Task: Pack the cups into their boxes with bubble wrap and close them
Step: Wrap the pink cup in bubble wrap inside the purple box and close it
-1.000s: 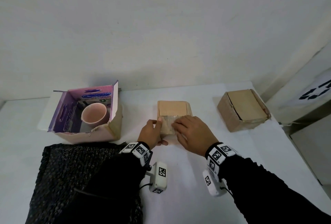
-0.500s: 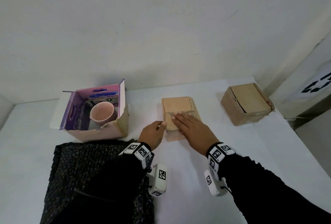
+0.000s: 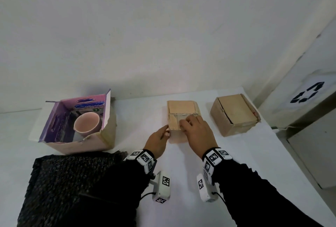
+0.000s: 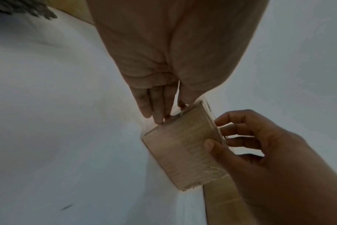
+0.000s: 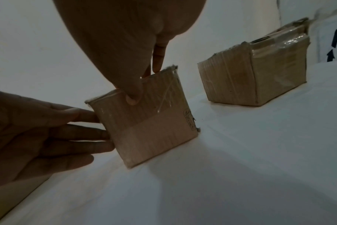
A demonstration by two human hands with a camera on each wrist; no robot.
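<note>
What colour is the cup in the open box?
The cup is pale pink, inside and out. The head view shows it best.

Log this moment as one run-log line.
middle box: flaps down | left hand: touches its side | right hand: grips its top edge | pink cup: in open purple box | right box: closed

White table (image 3: 181, 208): purple box (image 3: 81, 146), small cardboard box (image 3: 181, 107), larger cardboard box (image 3: 234, 112), dark textured sheet (image 3: 72, 181).
</note>
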